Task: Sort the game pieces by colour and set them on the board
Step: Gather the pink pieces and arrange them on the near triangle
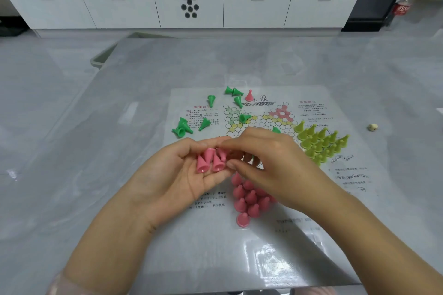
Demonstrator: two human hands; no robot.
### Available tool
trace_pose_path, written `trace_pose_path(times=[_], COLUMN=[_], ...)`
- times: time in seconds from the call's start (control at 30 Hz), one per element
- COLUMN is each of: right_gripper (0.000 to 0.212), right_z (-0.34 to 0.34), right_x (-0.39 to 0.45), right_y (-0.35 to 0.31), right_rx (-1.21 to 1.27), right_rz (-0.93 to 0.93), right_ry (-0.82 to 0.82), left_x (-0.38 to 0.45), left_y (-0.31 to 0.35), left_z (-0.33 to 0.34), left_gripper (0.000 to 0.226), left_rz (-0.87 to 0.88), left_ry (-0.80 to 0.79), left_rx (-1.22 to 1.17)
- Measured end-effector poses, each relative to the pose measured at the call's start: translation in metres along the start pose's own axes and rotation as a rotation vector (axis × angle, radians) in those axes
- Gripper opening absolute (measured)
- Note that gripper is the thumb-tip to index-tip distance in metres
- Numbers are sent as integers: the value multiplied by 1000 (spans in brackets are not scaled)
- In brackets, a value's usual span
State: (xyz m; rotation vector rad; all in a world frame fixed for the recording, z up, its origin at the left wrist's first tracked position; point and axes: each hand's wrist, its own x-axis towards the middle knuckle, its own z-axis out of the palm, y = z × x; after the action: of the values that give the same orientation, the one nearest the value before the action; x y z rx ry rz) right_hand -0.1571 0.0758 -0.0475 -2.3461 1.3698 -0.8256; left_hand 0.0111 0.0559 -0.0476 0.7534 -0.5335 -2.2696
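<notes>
My left hand (pixel 182 175) is cupped palm up and holds several pink cone pieces (pixel 211 160). The fingertips of my right hand (pixel 271 163) reach into that palm and pinch one of the pink cones. Both hands hover over the paper game board (pixel 259 122). Beneath my right hand, a group of pink cones (pixel 249 199) stands upright on the near part of the board. Yellow-green cones (pixel 321 141) stand packed together at the board's right. Green cones (pixel 184 127) lie scattered at the board's left and far side. One lone pink cone (pixel 249 96) stands at the far edge.
A small beige die (pixel 372 127) lies on the grey table (pixel 96 151) to the right of the board. Beyond the table stands a white cabinet (pixel 187 7) with cans, bottles and clutter on top. A cola bottle (pixel 402 6) stands on the floor at the far right.
</notes>
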Motion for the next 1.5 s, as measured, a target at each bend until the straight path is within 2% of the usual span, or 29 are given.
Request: trace_pose_path(times=[0.23, 0.33, 0.43, 0.5, 0.6, 0.73, 0.97, 1.1, 1.27, 1.5], right_gripper=[9, 7, 1, 2, 5, 5, 5, 6, 8, 8], right_z=[-1, -10, -20, -27, -32, -34, -29, -26, -25, -25], right_x=[0, -3, -11, -19, -31, -44, -59, -60, -59, -60], right_y=[0, 3, 14, 24, 37, 46, 53, 52, 51, 50], right_rx=[3, 150, 280, 280, 126, 12, -61, -64, -65, -67], right_rz=[-52, 64, 232, 303, 339, 306, 259, 231, 215, 223], right_ry=[145, 193, 226, 190, 75, -43, -153, -153, -164, -172], left_x=[2, 3, 4, 4, 4, 5, 7, 7, 7, 7], left_y=[-1, 3, 9, 11, 11, 10, 12, 12, 14, 14], left_z=[-1, -5, -10, -11, -11, -10, -13, -13, -16, -19], left_gripper=[39, 43, 27, 17, 15, 13, 11, 10, 25, 34], left_rz=[8, 50, 144, 191, 219, 206, 182, 183, 181, 175], left_ry=[-25, 59, 208, 288, 368, 379, 378, 353, 331, 305], left_rx=[14, 86, 170, 176, 230, 280, 286, 257, 276, 250])
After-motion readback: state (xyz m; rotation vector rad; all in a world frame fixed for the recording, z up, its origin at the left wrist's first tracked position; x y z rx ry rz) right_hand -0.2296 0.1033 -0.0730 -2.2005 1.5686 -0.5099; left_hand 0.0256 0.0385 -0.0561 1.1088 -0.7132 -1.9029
